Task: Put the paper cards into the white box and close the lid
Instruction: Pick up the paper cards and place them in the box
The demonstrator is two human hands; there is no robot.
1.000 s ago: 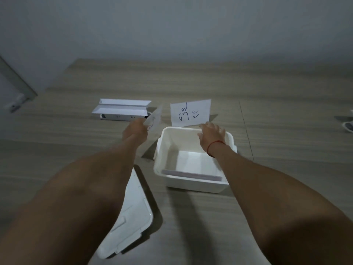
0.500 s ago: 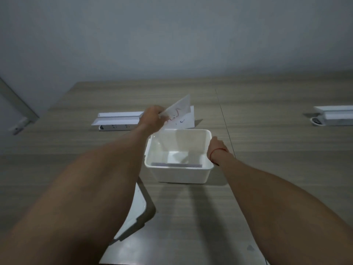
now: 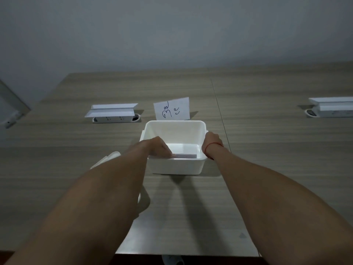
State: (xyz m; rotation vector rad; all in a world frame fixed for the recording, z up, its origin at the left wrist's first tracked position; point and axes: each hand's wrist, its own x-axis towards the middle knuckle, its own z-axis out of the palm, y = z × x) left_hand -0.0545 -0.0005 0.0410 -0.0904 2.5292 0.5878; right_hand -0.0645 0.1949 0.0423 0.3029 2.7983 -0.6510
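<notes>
One paper card [image 3: 172, 111] left standing on desk [image 3: 267, 150] behind white box [image 3: 176, 166]; stack [image 3: 185, 155] inside. Left hand [image 3: 159, 149] fingers pinched on stack, right hand [image 3: 211, 139] clamped on rim. Lid [image 3: 106, 159] off, near desk's front-left edge.

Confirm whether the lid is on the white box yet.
No: the white box is open-topped, and the lid lies on the table beside it.

Wood-grain table [image 3: 267, 150]. White power strip [image 3: 112, 114], flap raised, beyond left hand. Second strip [image 3: 332, 108] far right of right hand. Grey wall [image 3: 172, 31] behind.
</notes>
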